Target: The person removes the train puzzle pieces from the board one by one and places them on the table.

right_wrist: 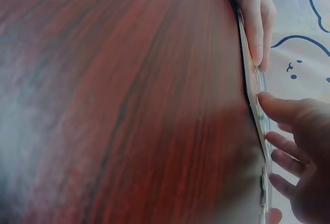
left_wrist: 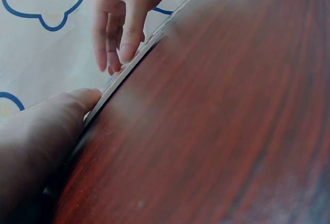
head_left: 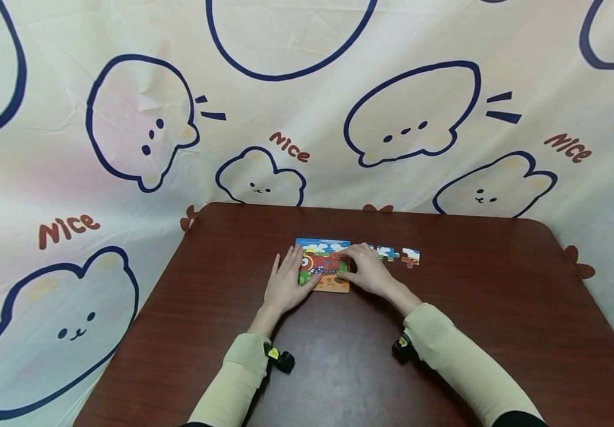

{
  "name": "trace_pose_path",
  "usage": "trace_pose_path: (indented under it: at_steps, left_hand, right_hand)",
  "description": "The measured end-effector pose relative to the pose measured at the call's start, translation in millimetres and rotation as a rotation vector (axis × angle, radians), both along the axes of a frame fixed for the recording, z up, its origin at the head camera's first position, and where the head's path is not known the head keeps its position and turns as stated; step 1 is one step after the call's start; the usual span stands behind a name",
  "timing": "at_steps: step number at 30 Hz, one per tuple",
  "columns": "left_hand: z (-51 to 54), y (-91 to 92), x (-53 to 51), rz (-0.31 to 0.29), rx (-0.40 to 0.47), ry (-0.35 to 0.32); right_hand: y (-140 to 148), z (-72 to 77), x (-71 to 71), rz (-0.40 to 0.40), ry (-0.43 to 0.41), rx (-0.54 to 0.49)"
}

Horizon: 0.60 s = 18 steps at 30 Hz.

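Note:
A jigsaw puzzle (head_left: 324,247) with a blue sky, a red train-like figure and an orange lower strip lies flat on the table. My left hand (head_left: 283,284) rests on its left side, fingers straight and the thumb reaching across the lower part. Over the right side is my right hand (head_left: 369,270), thumb and fingertips apart and touching the puzzle's surface. In the right wrist view, the thumb (right_wrist: 281,108) touches the puzzle near its edge. Any piece under the right fingers is hidden.
Loose puzzle pieces lie right of the puzzle: a blue one (head_left: 387,254) partly beside the right hand, and another (head_left: 410,256) farther right. All sit on a brown wooden table (head_left: 472,284). Behind it hangs a printed cloth (head_left: 328,178).

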<state>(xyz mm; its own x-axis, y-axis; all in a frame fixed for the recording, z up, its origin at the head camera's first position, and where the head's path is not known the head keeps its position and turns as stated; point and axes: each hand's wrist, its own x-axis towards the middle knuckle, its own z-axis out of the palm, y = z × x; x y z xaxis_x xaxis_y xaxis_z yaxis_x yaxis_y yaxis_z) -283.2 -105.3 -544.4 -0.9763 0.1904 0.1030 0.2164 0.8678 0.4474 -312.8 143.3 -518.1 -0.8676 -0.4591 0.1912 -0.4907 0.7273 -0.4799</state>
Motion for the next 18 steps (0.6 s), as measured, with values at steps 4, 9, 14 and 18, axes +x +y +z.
trace_pose_path:
  at_steps: [4, 9, 14, 18]
  left_hand:
    - [0.1, -0.3, -0.2, 0.002, 0.004, 0.003]
    - [-0.3, 0.0, -0.2, 0.006, 0.005, 0.0]
    - [-0.2, -0.1, 0.4, 0.004, 0.004, -0.002]
    - [-0.3, -0.1, 0.8, 0.003, 0.006, -0.003]
  right_hand:
    - [-4, 3.4, 0.4, -0.034, -0.007, 0.025]
    - [-10, 4.3, -0.8, -0.086, -0.018, 0.043]
    - [-14, -0.1, -4.7, -0.106, -0.009, 0.021]
    - [-16, 0.1, -5.1, -0.105, -0.013, 0.015]
